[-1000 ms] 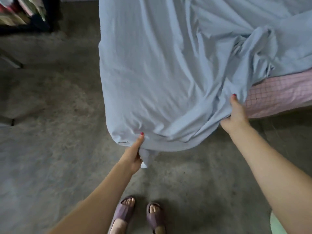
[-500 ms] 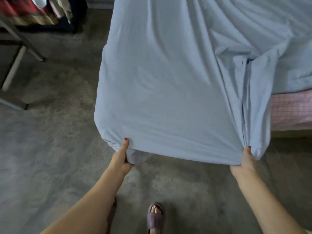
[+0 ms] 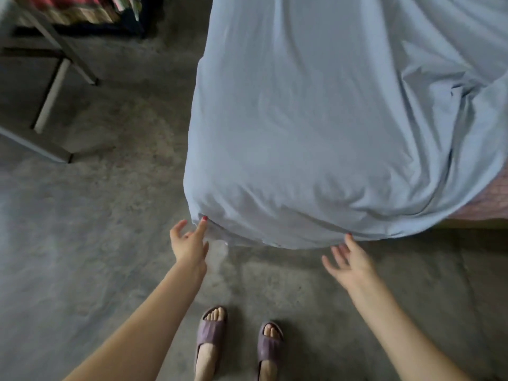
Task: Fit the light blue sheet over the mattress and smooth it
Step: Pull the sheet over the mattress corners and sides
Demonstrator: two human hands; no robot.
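Observation:
The light blue sheet (image 3: 316,127) covers the near corner of the mattress and drapes down over its end, with folds bunched toward the right. A strip of pink checked mattress (image 3: 486,202) shows at the right below the sheet's edge. My left hand (image 3: 188,243) is below the sheet's left corner, fingers spread, one fingertip touching the hem. My right hand (image 3: 349,261) is under the lower hem, fingers spread and straight, with a fingertip at the edge. Neither hand holds the fabric.
Grey concrete floor (image 3: 96,257) surrounds the bed. A metal frame with legs (image 3: 52,86) stands at the upper left with colourful cloth (image 3: 82,9) behind it. My feet in purple slippers (image 3: 211,334) stand just before the bed's end.
Both hands have let go of the sheet's hem and opened. The sheet now hangs over the mattress corner, and less pink mattress shows than before.

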